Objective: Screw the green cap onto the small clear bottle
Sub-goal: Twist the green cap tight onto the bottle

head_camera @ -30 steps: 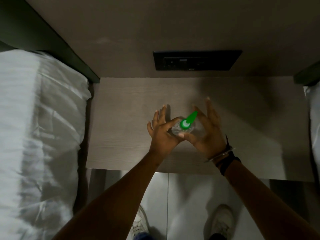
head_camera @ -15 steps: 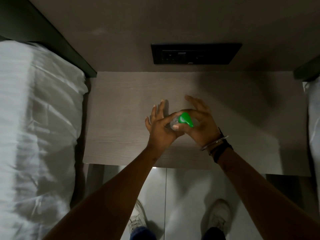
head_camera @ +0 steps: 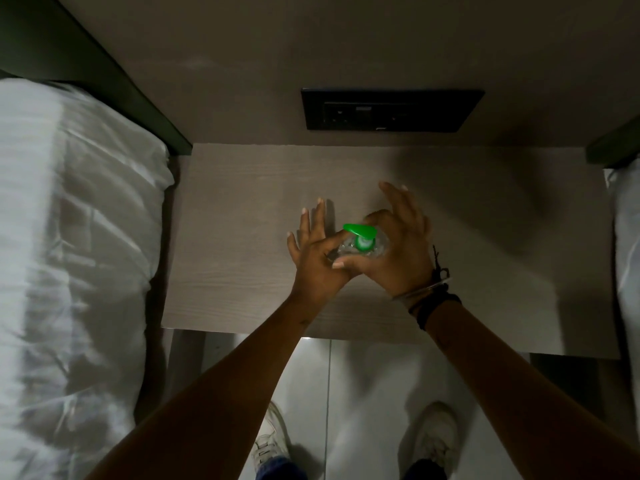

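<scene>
Left hand: thumb and forefinger pinch the bottle; other fingers spread.
Right hand: curled round the bottle's right side.
Bottle: clear, upright, over the middle of the desk.
Pump head: green; long axis runs left-right, parallel with the desk's far edge.

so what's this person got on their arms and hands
No sleeves or gloves show. The left hand and its wrist wear nothing. The right hand has a thin metal bangle and dark cord bands at its wrist.
</scene>
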`<state>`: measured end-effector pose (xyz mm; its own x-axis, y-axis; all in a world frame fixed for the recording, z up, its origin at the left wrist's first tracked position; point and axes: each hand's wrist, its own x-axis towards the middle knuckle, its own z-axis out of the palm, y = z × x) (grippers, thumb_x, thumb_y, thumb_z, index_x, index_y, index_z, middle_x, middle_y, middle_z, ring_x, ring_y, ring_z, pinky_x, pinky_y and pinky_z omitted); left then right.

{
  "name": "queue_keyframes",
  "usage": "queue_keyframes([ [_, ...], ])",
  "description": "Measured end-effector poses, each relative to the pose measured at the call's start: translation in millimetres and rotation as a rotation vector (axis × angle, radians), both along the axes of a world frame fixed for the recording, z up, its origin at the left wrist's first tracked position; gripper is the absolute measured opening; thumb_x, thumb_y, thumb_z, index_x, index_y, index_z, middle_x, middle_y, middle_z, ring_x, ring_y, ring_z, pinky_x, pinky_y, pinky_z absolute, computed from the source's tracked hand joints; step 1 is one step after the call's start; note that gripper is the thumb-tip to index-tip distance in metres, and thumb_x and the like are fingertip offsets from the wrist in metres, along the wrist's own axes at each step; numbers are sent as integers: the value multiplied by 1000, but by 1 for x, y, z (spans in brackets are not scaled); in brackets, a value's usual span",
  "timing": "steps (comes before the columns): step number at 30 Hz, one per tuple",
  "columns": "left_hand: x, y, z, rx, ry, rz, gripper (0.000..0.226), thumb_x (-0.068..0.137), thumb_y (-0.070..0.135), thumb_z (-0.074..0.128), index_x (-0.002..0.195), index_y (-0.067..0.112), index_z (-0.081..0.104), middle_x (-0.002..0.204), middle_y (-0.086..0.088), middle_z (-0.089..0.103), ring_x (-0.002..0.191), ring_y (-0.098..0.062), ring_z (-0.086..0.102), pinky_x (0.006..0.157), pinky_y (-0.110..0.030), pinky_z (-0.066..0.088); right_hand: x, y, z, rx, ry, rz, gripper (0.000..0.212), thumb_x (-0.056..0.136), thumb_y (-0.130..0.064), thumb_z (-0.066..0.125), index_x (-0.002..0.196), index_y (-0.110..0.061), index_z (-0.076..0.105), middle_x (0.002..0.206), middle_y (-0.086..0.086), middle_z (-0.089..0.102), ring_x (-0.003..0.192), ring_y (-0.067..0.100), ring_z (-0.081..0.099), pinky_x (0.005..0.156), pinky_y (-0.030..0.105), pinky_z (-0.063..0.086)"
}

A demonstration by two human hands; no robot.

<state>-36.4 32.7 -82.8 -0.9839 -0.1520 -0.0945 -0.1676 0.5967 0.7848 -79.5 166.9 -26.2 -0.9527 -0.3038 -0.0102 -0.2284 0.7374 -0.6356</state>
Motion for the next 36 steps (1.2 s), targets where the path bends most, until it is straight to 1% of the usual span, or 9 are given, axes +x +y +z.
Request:
queue_keyframes([
  [2,1,0,-3,-58,17,-21,40,69,59,54,94,31,67,160,-7,14,148,-26,-5,115,-56,-10,3,5,-2,-36,-57,44,66,60,-55,75,117,-29,56,156,5,20,144,30,10,113,64,14],
  [6,-3,-2,0,-36,12,-27,39,68,55,64,101,36,66,161,-5,12,148,-23,-6,114,-55,-12,3,12,0,-73,-2,-11,37,62,-44,74,95,-28,67,149,3,38,142,31,19,107,65,21],
  [11,-3,-11,2,-70,6,-64,47,73,42,73,118,39,61,162,-4,6,146,-21,-13,113,-54,-14,-1,-2,2,6,-50,-16,77,49,-61,76,113,-24,54,153,8,25,142,30,17,113,56,19],
  [15,-8,-8,4,-72,-13,-52,51,66,42,79,114,42,62,161,-1,11,146,-18,-8,112,-51,-13,2,6,3,-144,-67,-20,42,63,-38,75,99,-18,65,146,9,40,140,32,24,110,61,25],
  [18,-1,-5,1,-108,-17,-68,40,73,42,73,112,41,64,161,-2,12,146,-20,-8,113,-54,-10,11,3,3,-199,-71,-165,59,50,-35,88,97,-12,61,130,11,54,129,28,41,104,57,36],
  [22,-2,-8,-2,-84,-28,-82,45,73,42,74,116,39,62,162,-3,7,144,-18,-12,111,-52,-12,14,8,1,-177,-168,-70,80,55,-41,85,124,-19,48,151,12,26,140,29,23,113,55,27],
  [26,-9,-5,3,-62,-52,-94,51,64,46,80,112,37,65,161,0,9,143,-14,-11,112,-50,-12,9,11,3,-161,-86,-63,35,64,-23,82,94,-13,68,142,10,46,137,33,29,107,61,28],
  [31,-8,-11,2,-55,-33,-88,43,71,39,76,112,35,65,161,-2,9,143,-16,-10,112,-51,-11,7,1,3,-137,-133,-100,79,52,-45,85,119,-21,50,151,11,27,140,28,22,112,51,26],
  [36,-12,-8,5,-54,-55,-101,51,63,39,83,110,38,65,161,1,11,144,-16,-7,113,-49,-11,6,5,2,-146,-36,-33,28,66,-24,78,92,-15,70,139,9,49,138,34,27,106,61,29],
])
